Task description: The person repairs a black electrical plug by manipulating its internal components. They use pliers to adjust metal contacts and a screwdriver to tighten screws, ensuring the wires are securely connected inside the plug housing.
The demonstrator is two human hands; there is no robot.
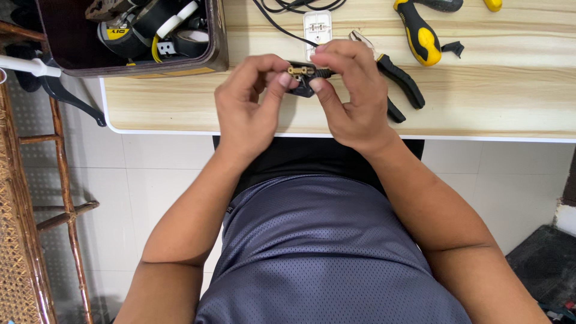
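Both of my hands meet over the near edge of a light wooden table [480, 102]. Between them is a small black electrical plug [303, 81] with brass contacts showing, and a black cable runs from it toward the back of the table. My left hand [249, 102] pinches the plug's left end with thumb and fingers. My right hand [351, 90] grips its right side, where the cable enters. Much of the plug is hidden by my fingers.
Black-handled pliers [399, 81] lie just right of my right hand. A white socket plate [317, 25] lies behind the plug, a yellow-and-black screwdriver [420, 33] further right. A dark box [216, 57] of tape rolls and parts stands at the back left. A cane chair [24, 228] is at left.
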